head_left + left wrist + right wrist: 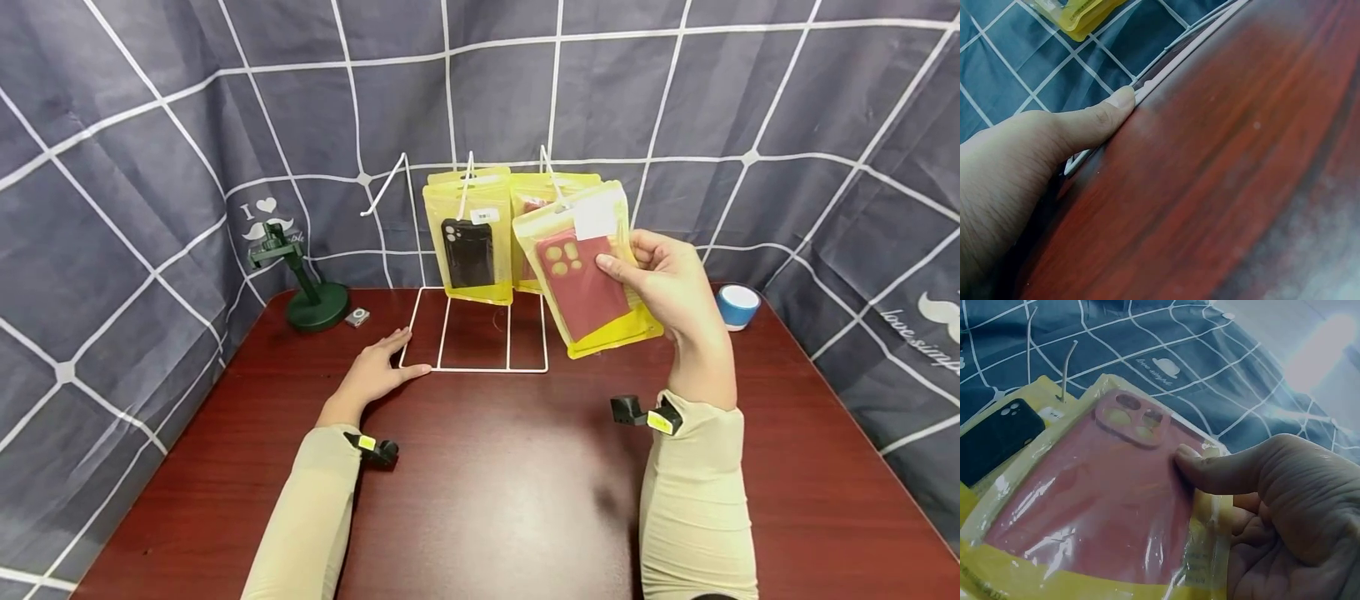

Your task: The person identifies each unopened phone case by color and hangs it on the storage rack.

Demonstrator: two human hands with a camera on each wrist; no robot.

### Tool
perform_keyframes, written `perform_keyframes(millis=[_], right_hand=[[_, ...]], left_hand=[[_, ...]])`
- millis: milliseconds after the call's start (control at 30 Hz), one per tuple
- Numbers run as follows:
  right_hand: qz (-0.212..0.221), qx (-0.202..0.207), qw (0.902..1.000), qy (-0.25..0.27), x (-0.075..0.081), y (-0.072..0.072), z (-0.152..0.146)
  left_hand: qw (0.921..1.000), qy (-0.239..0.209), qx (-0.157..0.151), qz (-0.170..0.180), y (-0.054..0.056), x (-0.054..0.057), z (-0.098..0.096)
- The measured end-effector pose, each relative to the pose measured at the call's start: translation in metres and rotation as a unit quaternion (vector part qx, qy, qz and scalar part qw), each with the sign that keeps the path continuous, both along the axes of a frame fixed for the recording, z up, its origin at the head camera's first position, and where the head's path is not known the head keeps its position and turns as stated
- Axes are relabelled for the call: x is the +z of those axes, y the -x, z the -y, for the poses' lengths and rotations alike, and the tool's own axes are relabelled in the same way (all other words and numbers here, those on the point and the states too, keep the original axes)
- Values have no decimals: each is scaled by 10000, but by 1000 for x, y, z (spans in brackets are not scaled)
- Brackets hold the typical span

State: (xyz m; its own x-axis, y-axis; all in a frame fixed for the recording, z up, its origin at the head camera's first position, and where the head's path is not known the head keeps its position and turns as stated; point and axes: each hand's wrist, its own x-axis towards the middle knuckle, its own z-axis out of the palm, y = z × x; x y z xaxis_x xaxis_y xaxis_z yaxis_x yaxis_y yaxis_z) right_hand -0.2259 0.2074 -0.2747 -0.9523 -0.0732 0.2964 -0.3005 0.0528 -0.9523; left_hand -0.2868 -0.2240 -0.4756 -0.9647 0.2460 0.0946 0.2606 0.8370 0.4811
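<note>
Right hand (671,283) pinches red-case pouch (588,279) off rack (472,333); left hand (378,371), spread, steadies the base. Next: place pouch.

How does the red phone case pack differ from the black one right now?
The red case pack is pinched in the right hand, tilted and off the rack; the black case pack hangs upright on a hook of the white wire rack. The red pack sits nearer the camera. Both are yellow-edged clear pouches with a white label. The left hand rests flat against the rack's base.
</note>
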Motion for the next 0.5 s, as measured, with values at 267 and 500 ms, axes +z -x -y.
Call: perform_keyframes(millis=[267, 500], right_hand=[[-76, -434, 9984, -353, -10, 15, 7], [-79, -606, 9978, -266, -20, 32, 16]], left_hand=[[10000, 25, 4, -48, 2, 0, 1], [10000, 40, 26, -57, 0, -1, 0]])
